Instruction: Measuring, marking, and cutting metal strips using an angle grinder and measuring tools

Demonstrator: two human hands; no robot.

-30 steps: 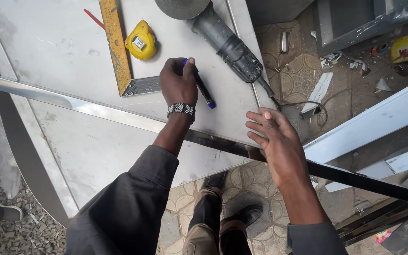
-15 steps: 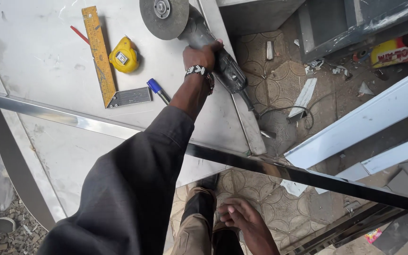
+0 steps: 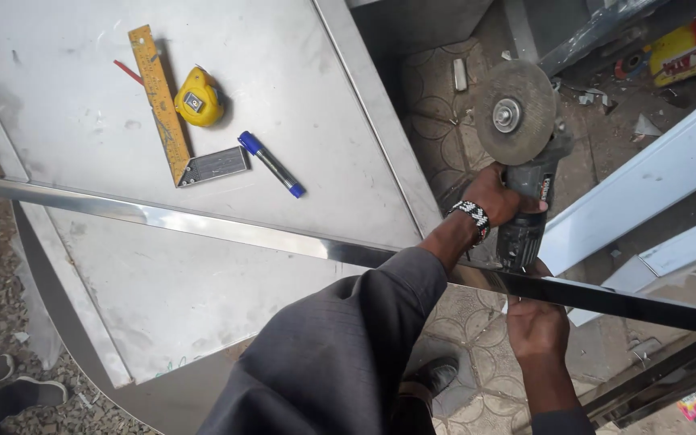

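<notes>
My left hand (image 3: 497,197), with a beaded band on its wrist, grips the dark angle grinder (image 3: 523,234) by its neck, off the right edge of the steel table (image 3: 122,282). The worn disc (image 3: 515,113) points away from me, over the tiled floor. My right hand (image 3: 537,329) sits just under a long shiny steel bar (image 3: 203,223) that crosses the table, right below the grinder's tail. Its fingers are hidden behind the bar. A blue marker (image 3: 271,163) lies loose on the table.
On the table lie a yellow try square (image 3: 163,105), a yellow tape measure (image 3: 197,98) and a red pencil (image 3: 129,72). White metal profiles (image 3: 646,185) lean at the right. Gravel and someone's dark shoes (image 3: 10,395) are at bottom left; my own shoe (image 3: 437,374) stands on the tiles.
My left hand let go of the marker, took the grinder off the table's far side and swung it right, past the table edge. My right hand dropped low, then rose under the bar.
</notes>
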